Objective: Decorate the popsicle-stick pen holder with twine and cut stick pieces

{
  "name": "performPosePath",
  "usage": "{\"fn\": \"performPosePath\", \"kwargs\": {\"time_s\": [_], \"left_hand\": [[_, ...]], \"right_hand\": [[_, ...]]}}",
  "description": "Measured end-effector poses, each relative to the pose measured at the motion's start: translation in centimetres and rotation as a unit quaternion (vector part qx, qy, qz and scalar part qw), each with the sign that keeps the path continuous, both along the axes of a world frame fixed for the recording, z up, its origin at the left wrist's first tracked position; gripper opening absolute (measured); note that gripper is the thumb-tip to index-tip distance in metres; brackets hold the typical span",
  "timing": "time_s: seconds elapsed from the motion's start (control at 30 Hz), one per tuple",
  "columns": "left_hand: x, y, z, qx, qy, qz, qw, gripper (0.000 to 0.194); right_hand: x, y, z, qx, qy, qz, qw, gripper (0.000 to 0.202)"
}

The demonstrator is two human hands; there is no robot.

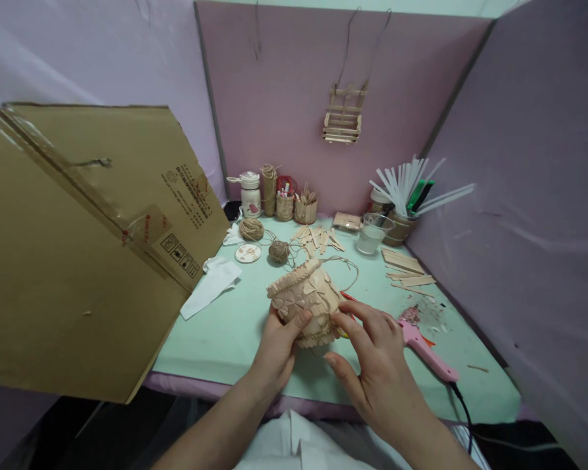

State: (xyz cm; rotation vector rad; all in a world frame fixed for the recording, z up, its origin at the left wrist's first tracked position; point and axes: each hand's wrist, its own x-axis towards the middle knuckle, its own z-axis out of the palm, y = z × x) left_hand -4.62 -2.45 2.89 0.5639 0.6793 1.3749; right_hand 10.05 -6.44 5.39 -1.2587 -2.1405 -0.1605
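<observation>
A pale, wood-coloured pot (308, 307) with scalloped edges and raised flower shapes on its side is tilted above the table, in front of me. My left hand (280, 339) grips it from the lower left, thumb pressed on its side and the other fingers hidden behind it. At the pot's right side is my right hand (372, 349), its thumb and fingers apart; the fingertips are at or very near the pot's lower edge. Behind the pot, a red pen-like item (347, 296) partly shows.
A large cardboard box (93, 261) borders the left side. Pink glue gun (428, 349) and its cord lie at right, near scraps. Twine balls (278, 252), wooden sticks (318, 239), a cup (371, 238) and a holder of white glue sticks (400, 228) stand farther back.
</observation>
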Motion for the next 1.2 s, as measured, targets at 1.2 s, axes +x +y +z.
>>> {"fn": "performPosePath", "kwargs": {"time_s": [1.2], "left_hand": [[0.1,0.1,-1.1,-0.006,-0.018,-0.005,1.0,0.058]], "right_hand": [[0.1,-0.7,-1.0,0.078,0.059,0.036,0.995,0.053]]}}
